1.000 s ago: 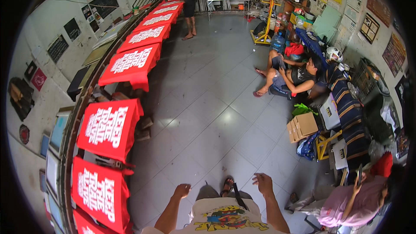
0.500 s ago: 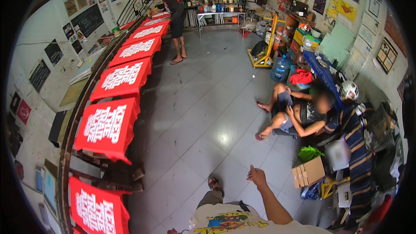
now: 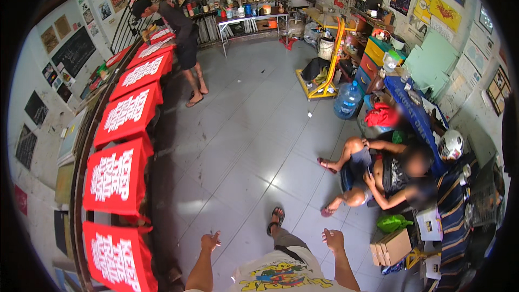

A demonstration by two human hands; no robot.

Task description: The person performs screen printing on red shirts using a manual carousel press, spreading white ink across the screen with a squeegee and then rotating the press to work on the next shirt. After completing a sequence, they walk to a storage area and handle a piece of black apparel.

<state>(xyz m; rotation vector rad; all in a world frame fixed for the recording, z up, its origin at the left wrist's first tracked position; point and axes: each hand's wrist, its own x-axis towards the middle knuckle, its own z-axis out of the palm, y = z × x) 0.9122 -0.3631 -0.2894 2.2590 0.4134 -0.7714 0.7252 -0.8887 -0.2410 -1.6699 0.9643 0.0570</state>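
Note:
My left hand (image 3: 211, 240) hangs above the grey floor with nothing in it, its fingers loosely bent and a little apart. Off to my right, my right hand (image 3: 333, 240) is also empty, fingers half curled and not pressed together. Neither touches anything. Nearest my left hand is the row of red shirts with white lettering, the closest red shirt (image 3: 120, 257) lying flat on a board at lower left. A cardboard box (image 3: 393, 246) on the floor is nearest my right hand. My sandalled foot (image 3: 277, 216) is stepping on the tiles between both hands.
A person (image 3: 181, 35) bends over the far end of the shirt bench (image 3: 79, 205). At right, another person (image 3: 397, 170) sits low with legs stretched out. Beyond stand a water jug (image 3: 347, 100), a yellow trolley (image 3: 328, 70) and a table (image 3: 251, 20) below paint shelves.
My left hand has risen into view, and my right hand has moved slightly right and lower. I have stepped forward; the shirts and the bending person have shifted left in view.

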